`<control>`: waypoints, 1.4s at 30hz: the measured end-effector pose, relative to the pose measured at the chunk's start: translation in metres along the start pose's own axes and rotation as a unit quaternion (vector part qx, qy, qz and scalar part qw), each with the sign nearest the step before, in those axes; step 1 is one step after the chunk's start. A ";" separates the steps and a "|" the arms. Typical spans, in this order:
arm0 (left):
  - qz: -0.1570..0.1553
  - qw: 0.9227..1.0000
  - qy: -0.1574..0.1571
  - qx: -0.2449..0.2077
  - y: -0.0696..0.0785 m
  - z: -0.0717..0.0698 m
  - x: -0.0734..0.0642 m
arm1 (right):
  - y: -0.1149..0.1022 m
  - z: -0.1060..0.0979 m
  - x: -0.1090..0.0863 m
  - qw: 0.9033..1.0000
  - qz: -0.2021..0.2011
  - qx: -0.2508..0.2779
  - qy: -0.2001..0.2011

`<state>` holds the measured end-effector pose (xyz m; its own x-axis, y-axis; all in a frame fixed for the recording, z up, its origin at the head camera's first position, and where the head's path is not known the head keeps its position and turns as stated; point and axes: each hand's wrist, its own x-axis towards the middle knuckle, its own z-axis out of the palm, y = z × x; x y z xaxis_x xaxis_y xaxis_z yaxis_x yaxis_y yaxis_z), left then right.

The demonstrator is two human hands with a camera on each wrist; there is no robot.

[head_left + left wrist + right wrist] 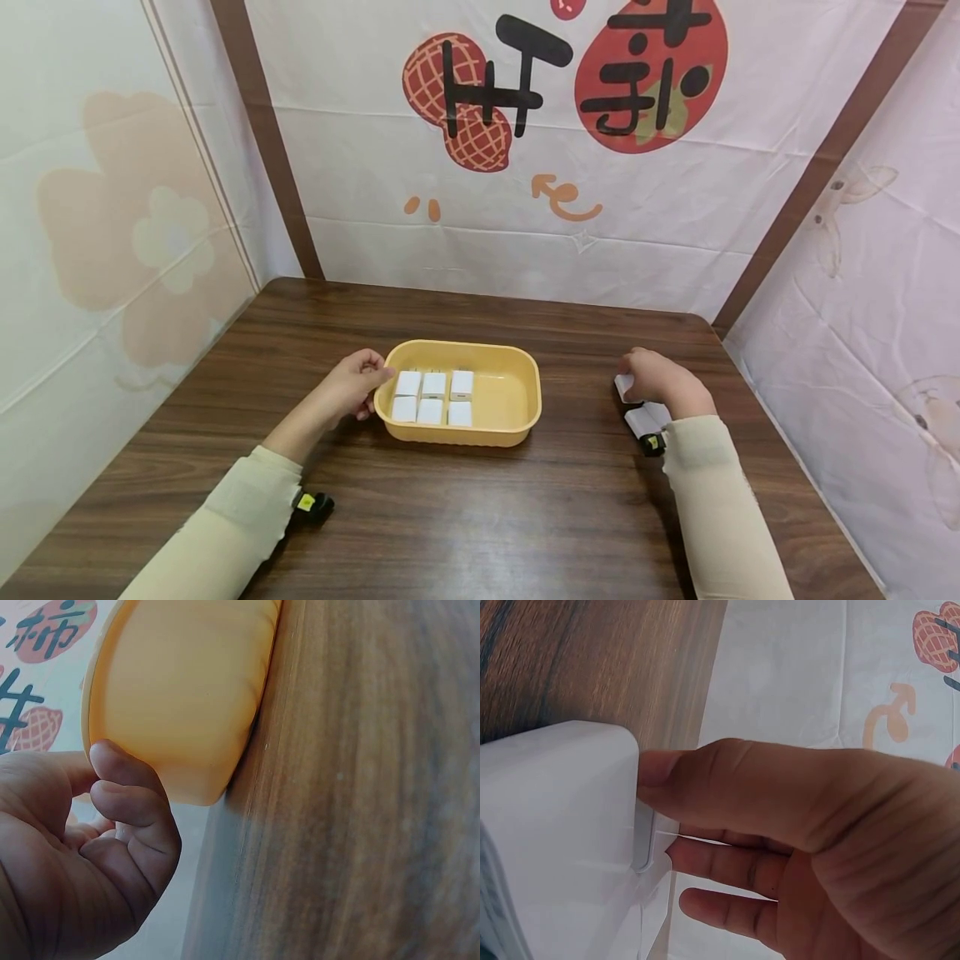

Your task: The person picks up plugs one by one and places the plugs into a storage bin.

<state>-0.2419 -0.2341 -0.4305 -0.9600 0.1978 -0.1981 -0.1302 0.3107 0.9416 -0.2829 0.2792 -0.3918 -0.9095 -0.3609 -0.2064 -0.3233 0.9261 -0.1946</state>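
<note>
A yellow plastic tray (506,400) stands on the table, with several white blocks like plug adapters (433,385) in two rows in its left part. Thin prongs show at the back row. My left hand (358,385) holds the tray's left end, thumb at the rim and curled fingers (124,769) against the outer wall. Over to the right, my right hand (660,382) grips a white adapter (622,387), partly covered by the fingers. Another white adapter (647,419) lies just nearer, below that hand. The right wrist view shows the thumb (705,776) against a white piece's edge.
The brown wooden table (465,517) runs back to a printed white cloth (360,167), with more cloth at both sides. Black wrist devices (318,507) are strapped under both sleeves. The tray's right part shows its bare yellow floor.
</note>
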 end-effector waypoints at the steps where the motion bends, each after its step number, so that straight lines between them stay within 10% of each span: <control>1: 0.000 1.000 0.000 -0.001 0.000 0.000 0.000 | 0.000 0.000 0.000 1.000 0.001 0.002 0.000; 42: 0.009 1.000 0.008 -0.002 -0.002 0.001 0.001 | -0.086 -0.039 -0.013 0.991 -0.106 -0.001 0.078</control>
<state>-0.2420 -0.2332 -0.4325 -0.9662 0.1874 -0.1770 -0.1144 0.3037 0.9459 -0.2534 0.2089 -0.3352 -0.8505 -0.5259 -0.0100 -0.5118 0.8317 -0.2152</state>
